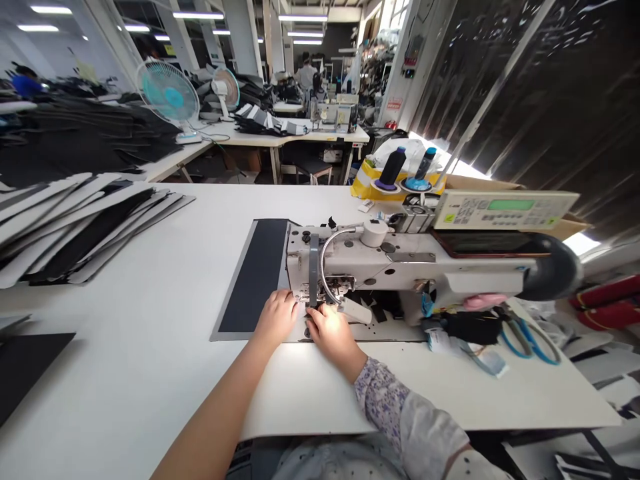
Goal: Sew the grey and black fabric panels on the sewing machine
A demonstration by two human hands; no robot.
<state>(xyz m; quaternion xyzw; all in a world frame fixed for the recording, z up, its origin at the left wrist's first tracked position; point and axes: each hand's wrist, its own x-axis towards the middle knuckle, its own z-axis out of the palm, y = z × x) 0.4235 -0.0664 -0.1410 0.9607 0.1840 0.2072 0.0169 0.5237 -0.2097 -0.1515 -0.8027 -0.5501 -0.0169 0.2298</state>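
A white industrial sewing machine (400, 263) stands on the white table (150, 347). A dark rectangular fabric panel (255, 277) with a pale border lies flat under and left of the machine's head. My left hand (276, 317) rests on the panel's near right corner, fingers curled down flat on it. My right hand (330, 331) sits just right of it at the needle area, fingertips pinched on the material beneath the presser foot. What the fingertips pinch is too small to make out.
Stacked black and white cut panels (75, 223) lie at the left. Blue-handled scissors (530, 337) and small clutter sit at the right. Thread cones (393, 167) and a control panel (505, 208) stand behind the machine. Fans (167, 97) and other workers are farther back.
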